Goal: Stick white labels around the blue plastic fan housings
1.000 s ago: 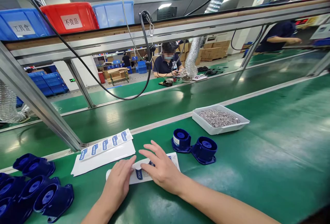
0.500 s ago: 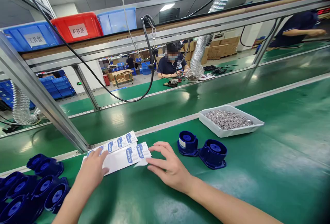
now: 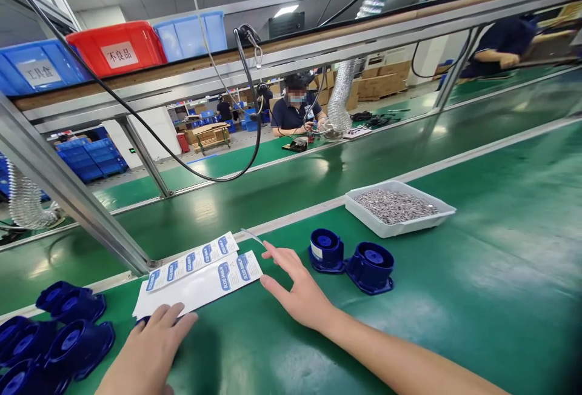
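A white sheet of blue-printed labels lies on the green bench, with a narrower label strip over its far edge. At the fingertips of my right hand is a thin peeled label, seen nearly edge-on; the thumb stands apart from the index finger. My left hand is curled over a dark blue round housing, mostly hidden beneath the fingers, near the sheet's front edge. Beyond my right hand stand two blue housings, one with a white label and one showing none.
Several more blue housings crowd the left. A white tray of small metal pieces sits at the back right. A metal post rises at left, and a black cable hangs ahead. A co-worker sits across the bench.
My left hand has left the label sheet, moved toward me and closed over a blue housing from the left group. My right hand has lifted a label off the sheet.
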The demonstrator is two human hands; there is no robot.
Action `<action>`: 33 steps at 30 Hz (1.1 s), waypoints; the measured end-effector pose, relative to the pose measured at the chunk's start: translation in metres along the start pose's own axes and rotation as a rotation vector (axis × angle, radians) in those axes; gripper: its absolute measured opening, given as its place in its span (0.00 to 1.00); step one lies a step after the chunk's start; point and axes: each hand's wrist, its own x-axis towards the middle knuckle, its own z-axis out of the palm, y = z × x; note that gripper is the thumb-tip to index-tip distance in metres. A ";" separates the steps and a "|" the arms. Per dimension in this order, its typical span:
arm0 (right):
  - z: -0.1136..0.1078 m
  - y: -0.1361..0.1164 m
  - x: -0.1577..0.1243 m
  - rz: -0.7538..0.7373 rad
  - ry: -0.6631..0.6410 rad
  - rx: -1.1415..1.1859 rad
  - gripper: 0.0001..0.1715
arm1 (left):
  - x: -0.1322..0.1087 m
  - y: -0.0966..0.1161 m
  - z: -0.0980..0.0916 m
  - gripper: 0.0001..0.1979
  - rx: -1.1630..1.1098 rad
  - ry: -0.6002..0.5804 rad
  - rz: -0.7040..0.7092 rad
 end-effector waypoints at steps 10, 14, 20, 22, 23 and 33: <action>0.003 0.001 -0.001 0.035 -0.158 0.250 0.50 | 0.010 0.063 -0.021 0.28 -0.210 -0.047 0.148; 0.000 -0.003 -0.008 0.030 -0.433 0.266 0.80 | 0.027 0.092 0.017 0.18 -0.757 0.164 0.129; 0.000 0.002 -0.010 0.123 -0.411 0.323 0.67 | 0.040 0.109 0.101 0.16 -1.006 0.665 0.201; -0.001 0.002 -0.007 0.139 -0.386 0.436 0.61 | 0.038 0.110 0.111 0.21 -1.037 0.627 0.301; -0.002 0.001 -0.006 0.142 -0.377 0.500 0.62 | 0.037 0.109 0.112 0.28 -1.088 0.594 0.337; -0.007 -0.015 -0.014 -0.279 -0.349 0.417 0.54 | 0.049 0.100 0.115 0.71 -1.675 -0.090 0.410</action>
